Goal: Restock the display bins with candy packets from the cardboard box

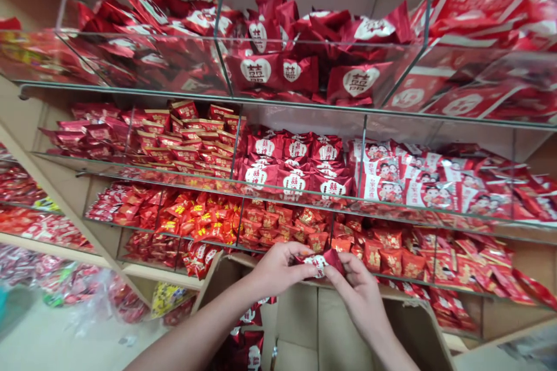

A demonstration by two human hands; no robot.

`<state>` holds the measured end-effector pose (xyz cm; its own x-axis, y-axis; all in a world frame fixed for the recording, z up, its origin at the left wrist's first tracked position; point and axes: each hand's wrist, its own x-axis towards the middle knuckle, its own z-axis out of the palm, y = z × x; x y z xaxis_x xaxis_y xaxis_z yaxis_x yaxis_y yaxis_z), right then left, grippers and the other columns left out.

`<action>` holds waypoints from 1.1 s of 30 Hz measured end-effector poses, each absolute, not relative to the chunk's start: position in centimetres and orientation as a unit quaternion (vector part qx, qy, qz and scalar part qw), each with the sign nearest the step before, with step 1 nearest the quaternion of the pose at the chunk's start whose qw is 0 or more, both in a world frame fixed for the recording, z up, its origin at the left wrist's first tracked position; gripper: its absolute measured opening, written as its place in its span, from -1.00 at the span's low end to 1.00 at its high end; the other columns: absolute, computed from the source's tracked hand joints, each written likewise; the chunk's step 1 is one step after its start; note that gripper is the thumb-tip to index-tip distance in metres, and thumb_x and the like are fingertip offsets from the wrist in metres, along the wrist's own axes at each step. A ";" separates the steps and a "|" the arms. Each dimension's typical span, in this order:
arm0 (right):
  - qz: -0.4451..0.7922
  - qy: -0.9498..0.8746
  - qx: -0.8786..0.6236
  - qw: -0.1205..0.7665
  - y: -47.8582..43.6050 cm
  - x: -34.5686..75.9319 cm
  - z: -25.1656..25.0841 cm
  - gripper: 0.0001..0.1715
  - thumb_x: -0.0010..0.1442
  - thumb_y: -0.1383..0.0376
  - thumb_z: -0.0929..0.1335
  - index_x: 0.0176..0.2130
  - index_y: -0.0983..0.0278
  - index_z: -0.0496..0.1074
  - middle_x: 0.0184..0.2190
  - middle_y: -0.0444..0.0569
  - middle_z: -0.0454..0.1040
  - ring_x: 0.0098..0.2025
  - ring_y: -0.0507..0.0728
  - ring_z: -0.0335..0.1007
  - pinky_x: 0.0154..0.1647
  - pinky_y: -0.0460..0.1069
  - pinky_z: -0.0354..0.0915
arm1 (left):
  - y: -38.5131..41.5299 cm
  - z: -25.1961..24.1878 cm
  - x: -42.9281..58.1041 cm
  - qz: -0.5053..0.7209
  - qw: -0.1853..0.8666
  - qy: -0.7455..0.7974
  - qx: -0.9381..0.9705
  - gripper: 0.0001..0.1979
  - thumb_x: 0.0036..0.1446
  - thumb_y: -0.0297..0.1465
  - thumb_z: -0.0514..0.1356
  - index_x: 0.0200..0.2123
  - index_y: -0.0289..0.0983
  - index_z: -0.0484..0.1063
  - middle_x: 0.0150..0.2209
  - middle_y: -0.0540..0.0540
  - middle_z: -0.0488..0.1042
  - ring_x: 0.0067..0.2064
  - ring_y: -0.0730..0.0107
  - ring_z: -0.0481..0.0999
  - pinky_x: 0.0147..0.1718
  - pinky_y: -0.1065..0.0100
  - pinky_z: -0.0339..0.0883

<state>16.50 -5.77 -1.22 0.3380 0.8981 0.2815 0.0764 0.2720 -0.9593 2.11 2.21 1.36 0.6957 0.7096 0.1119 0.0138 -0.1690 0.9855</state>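
A small red snack packet [317, 265] with a white printed patch is held between both hands in the middle of the head view, above an open cardboard box [298, 324]. My left hand [282, 269] grips its left end, thumb in front and fingers behind. My right hand [357, 284] pinches its right end the same way. Inside the box, at its left side, lie more dark red packets [252, 339] with white patches; the arms partly cover the box. Bare cardboard flaps show in its middle.
Glass-fronted shelves [287, 105] rise ahead, divided by clear panes. Neat red packets with white hearts [293, 182] fill a middle compartment. Couple-printed packets [426, 185] lie to its right, smaller orange-red packets [278, 223] below. Bagged sweets [78, 284] sit on the floor at left.
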 end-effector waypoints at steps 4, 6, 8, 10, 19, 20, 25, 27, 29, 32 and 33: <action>0.320 -0.476 -0.510 0.641 -6.1 16.3 -1.2 -0.84 -0.01 0.22 0.39 -0.41 0.25 0.36 -0.46 -0.11 0.45 -0.42 0.04 0.34 -0.37 -0.09 0.30 | 2.1 1.4 1.9 0.288 0.600 0.246 0.705 -0.75 -0.13 -0.38 0.28 -0.32 -0.36 0.46 -0.37 -0.07 0.46 -0.34 0.41 0.39 -0.30 0.40 0.25; 0.309 -0.464 -0.512 0.654 -6.1 16.3 -1.3 -0.84 -0.01 0.22 0.39 -0.43 0.24 0.36 -0.50 -0.13 0.43 -0.45 0.03 0.33 -0.41 -0.10 0.30 | 2.0 1.4 1.8 0.285 0.598 0.238 0.710 -0.76 -0.10 -0.36 0.27 -0.32 -0.35 0.45 -0.38 -0.06 0.45 -0.34 0.41 0.39 -0.30 0.40 0.24; 0.299 -0.466 -0.518 0.653 -6.2 16.3 -1.4 -0.84 -0.01 0.21 0.38 -0.42 0.24 0.36 -0.50 -0.12 0.43 -0.46 0.05 0.34 -0.41 -0.09 0.30 | 1.9 1.5 1.7 0.281 0.589 0.231 0.722 -0.75 -0.07 -0.33 0.25 -0.29 -0.33 0.43 -0.37 -0.06 0.44 -0.34 0.41 0.38 -0.31 0.40 0.24; 0.290 -0.494 -0.524 0.630 -6.2 16.3 -1.4 -0.84 -0.01 0.21 0.38 -0.40 0.25 0.37 -0.49 -0.10 0.43 -0.45 0.07 0.36 -0.40 -0.06 0.32 | 1.7 1.6 1.5 0.286 0.554 0.219 0.751 -0.68 -0.07 -0.33 0.25 -0.20 -0.31 0.41 -0.31 -0.08 0.42 -0.31 0.39 0.38 -0.31 0.40 0.24; 0.305 -0.464 -0.514 0.654 -6.5 15.7 -1.1 -0.68 -0.05 0.24 0.40 -0.23 0.19 0.36 -0.32 -0.02 0.49 -0.34 0.11 0.42 -0.36 -0.05 0.37 | 1.6 1.9 1.5 0.307 0.546 0.163 0.762 -0.75 -0.07 -0.32 0.26 -0.28 -0.28 0.48 -0.32 -0.06 0.29 -0.27 0.39 0.33 -0.28 0.42 0.21; 0.310 -0.455 -0.503 0.666 -6.6 15.6 -1.0 -0.72 -0.05 0.23 0.41 -0.26 0.19 0.38 -0.35 -0.03 0.49 -0.37 0.10 0.42 -0.39 -0.06 0.36 | 1.5 1.9 1.6 0.311 0.569 0.157 0.745 -0.76 -0.08 -0.33 0.27 -0.30 -0.29 0.48 -0.32 -0.05 0.28 -0.28 0.41 0.32 -0.30 0.43 0.21; 0.290 -0.469 -0.494 0.672 -6.9 15.2 -0.3 -0.82 -0.01 0.21 0.38 -0.55 0.24 0.39 -0.50 -0.10 0.43 -0.42 0.06 0.36 -0.37 -0.08 0.32 | 0.7 1.9 1.7 0.320 0.575 0.192 0.728 -0.80 -0.11 -0.42 0.25 -0.34 -0.32 0.38 -0.39 0.01 0.25 -0.39 0.51 0.26 -0.40 0.47 0.17; 0.275 -0.456 -0.507 0.678 -7.0 15.0 -0.4 -0.84 -0.01 0.19 0.37 -0.51 0.23 0.42 -0.45 -0.08 0.44 -0.36 0.09 0.38 -0.32 -0.07 0.33 | 0.3 2.1 1.8 0.309 0.571 0.213 0.730 -0.85 -0.09 -0.44 0.23 -0.38 -0.33 0.35 -0.43 0.02 0.25 -0.43 0.53 0.24 -0.43 0.47 0.15; 0.287 -0.449 -0.505 0.679 -7.0 14.8 -0.9 -0.82 -0.02 0.18 0.38 -0.36 0.21 0.44 -0.37 -0.04 0.47 -0.31 0.13 0.40 -0.28 -0.02 0.36 | 0.1 2.1 2.0 0.318 0.602 0.217 0.699 -0.84 -0.06 -0.42 0.21 -0.39 -0.31 0.29 -0.46 0.04 0.25 -0.45 0.53 0.24 -0.45 0.48 0.13; 0.304 -0.467 -0.488 0.672 -6.8 14.7 -1.8 -0.60 -0.04 0.22 0.40 -0.15 0.20 0.35 -0.19 0.04 0.46 -0.17 0.18 0.41 -0.17 0.04 0.36 | 0.0 1.8 2.4 0.366 0.660 0.216 0.619 -0.75 -0.09 -0.38 0.24 -0.42 -0.27 0.17 -0.50 0.08 0.22 -0.47 0.56 0.21 -0.46 0.49 0.13; 0.302 -0.480 -0.489 0.663 -6.7 14.7 -2.1 -0.58 -0.04 0.24 0.40 -0.14 0.20 0.33 -0.16 0.06 0.44 -0.14 0.18 0.39 -0.15 0.04 0.35 | 0.1 1.7 2.5 0.380 0.671 0.218 0.599 -0.72 -0.12 -0.37 0.26 -0.45 -0.27 0.15 -0.50 0.10 0.21 -0.48 0.57 0.21 -0.46 0.49 0.13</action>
<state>14.73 -6.67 -2.08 0.3576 0.8691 0.3416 0.0689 0.3403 -0.9378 2.51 0.07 1.74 0.6170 0.7700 0.1626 -0.2483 -0.0056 0.9687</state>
